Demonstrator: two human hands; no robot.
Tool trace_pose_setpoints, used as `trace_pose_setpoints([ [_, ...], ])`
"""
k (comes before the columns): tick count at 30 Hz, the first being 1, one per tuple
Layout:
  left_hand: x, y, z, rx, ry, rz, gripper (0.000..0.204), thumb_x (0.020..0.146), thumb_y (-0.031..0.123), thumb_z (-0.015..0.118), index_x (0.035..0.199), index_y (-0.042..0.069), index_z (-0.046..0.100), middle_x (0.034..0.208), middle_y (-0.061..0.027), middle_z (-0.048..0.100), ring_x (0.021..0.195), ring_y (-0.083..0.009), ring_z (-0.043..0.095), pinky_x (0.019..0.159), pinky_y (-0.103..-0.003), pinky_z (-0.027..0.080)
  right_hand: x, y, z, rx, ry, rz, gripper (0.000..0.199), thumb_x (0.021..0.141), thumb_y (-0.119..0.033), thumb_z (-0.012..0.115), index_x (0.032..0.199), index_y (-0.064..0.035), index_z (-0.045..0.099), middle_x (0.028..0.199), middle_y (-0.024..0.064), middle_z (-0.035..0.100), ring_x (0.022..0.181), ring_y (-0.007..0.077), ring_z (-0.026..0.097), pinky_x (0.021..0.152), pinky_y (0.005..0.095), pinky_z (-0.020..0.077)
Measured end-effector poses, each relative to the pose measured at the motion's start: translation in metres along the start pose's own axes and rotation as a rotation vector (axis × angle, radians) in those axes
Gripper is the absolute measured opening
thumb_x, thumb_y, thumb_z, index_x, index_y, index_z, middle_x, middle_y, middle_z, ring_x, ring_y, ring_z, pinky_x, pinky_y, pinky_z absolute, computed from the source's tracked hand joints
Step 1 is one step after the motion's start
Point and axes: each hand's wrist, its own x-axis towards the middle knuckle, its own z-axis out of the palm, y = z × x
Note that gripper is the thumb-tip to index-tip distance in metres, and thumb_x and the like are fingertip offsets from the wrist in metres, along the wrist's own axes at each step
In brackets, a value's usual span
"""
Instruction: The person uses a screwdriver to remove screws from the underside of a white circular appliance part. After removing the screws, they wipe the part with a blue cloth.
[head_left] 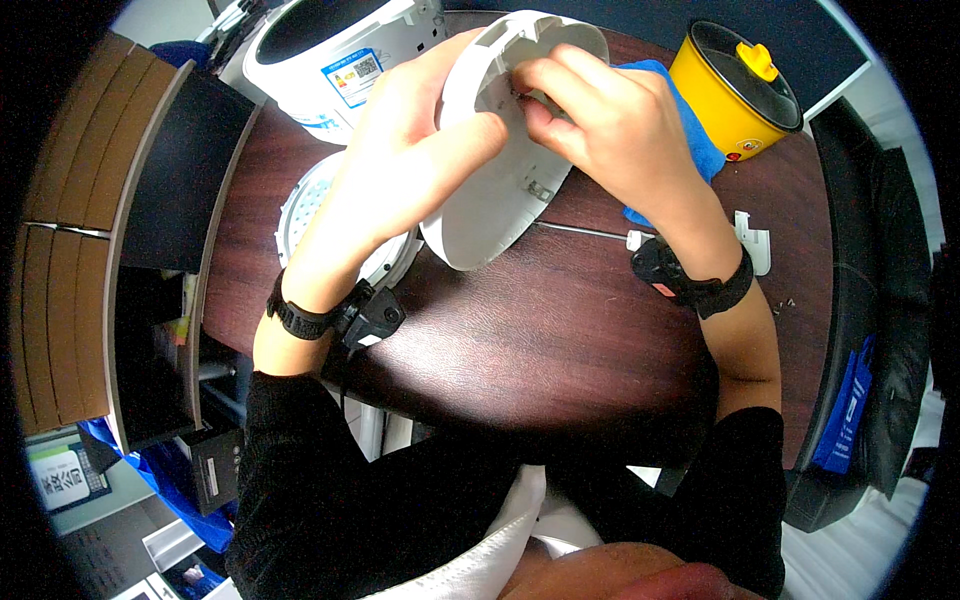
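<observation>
the left hand [415,150] is gripping the round white lid [505,150] by its upper left rim, fingers wrapping behind the edge and the thumb pressing across the inner face. the lid is being held tilted on edge above the table, its lower rim sitting close over the wood. the right hand [615,125] is pinching closed at a small spot near the top of the lid's inner face; what sits between those fingertips is too small to tell. both wrists are wearing black straps with small black devices.

just below the left forearm a perforated white disc [300,205] is lying flat on the dark brown wooden table [560,330]. behind the hands a white cooker body [335,50] is standing at the far edge, and a blue cloth [690,130] is lying under the right hand, beside a yellow pot with a dark lid [735,90]. a small white bracket [755,240] is resting near the right wrist. a brown cabinet [70,230] is standing to the left.
</observation>
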Motion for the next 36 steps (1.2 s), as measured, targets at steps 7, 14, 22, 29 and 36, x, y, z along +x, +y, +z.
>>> trace_pose_setpoints([
  [7, -0.001, 0.0, 0.001, 0.009, 0.003, 0.009, 0.043, 0.07, 0.009, 0.05, 0.11, -0.003, 0.05, 0.087, -0.0122, 0.058, 0.08, -0.0164, 0.055, 0.074, -0.028, 0.044, -0.001, 0.002, 0.002, 0.022, 0.019, 0.004, 0.018, 0.067, -0.006, 0.065, 0.084, -0.0073, 0.057, 0.072, 0.0061, 0.055, 0.057, 0.021, 0.058, 0.049, 0.0281, 0.0444],
  [14, -0.003, 0.004, -0.002, -0.008, 0.023, -0.018, 0.042, 0.069, 0.01, 0.05, 0.11, -0.002, 0.051, 0.088, -0.0115, 0.059, 0.082, -0.0162, 0.055, 0.075, -0.028, 0.044, 0.003, -0.001, 0.002, 0.056, 0.033, 0.036, 0.018, 0.067, -0.006, 0.065, 0.083, -0.0073, 0.057, 0.069, 0.0043, 0.053, 0.053, 0.0166, 0.055, 0.047, 0.0256, 0.0426],
  [22, -0.002, 0.002, 0.004, -0.051, 0.007, -0.086, 0.044, 0.071, 0.009, 0.05, 0.113, -0.003, 0.049, 0.093, -0.0099, 0.059, 0.086, -0.0157, 0.054, 0.078, -0.028, 0.043, -0.006, -0.014, -0.06, 0.089, -0.142, 0.35, 0.012, 0.071, -0.005, 0.064, 0.077, -0.0053, 0.054, 0.059, 0.0002, 0.041, 0.049, 0.0061, 0.039, 0.046, 0.0209, 0.0347],
  [29, -0.019, -0.008, 0.009, 0.015, 0.131, -0.257, 0.047, 0.075, 0.012, 0.047, 0.12, -0.001, 0.047, 0.1, -0.0078, 0.054, 0.09, -0.0146, 0.049, 0.08, -0.026, 0.037, -0.11, 0.007, -0.16, -0.077, -0.415, 0.602, 0.009, 0.079, 0.0, 0.054, 0.073, -0.0022, 0.047, 0.058, 0.0013, 0.04, 0.054, 0.0063, 0.04, 0.049, 0.0211, 0.0351],
  [36, -0.021, -0.004, 0.005, -0.007, 0.116, -0.241, 0.043, 0.073, 0.013, 0.046, 0.113, -0.003, 0.049, 0.094, -0.0073, 0.054, 0.086, -0.0136, 0.047, 0.078, -0.023, 0.035, -0.221, 0.018, -0.217, -0.344, -0.527, 1.028, 0.017, 0.08, -0.016, 0.053, 0.076, 0.001, 0.055, 0.061, 0.0098, 0.053, 0.052, 0.0166, 0.053, 0.049, 0.0286, 0.0415],
])
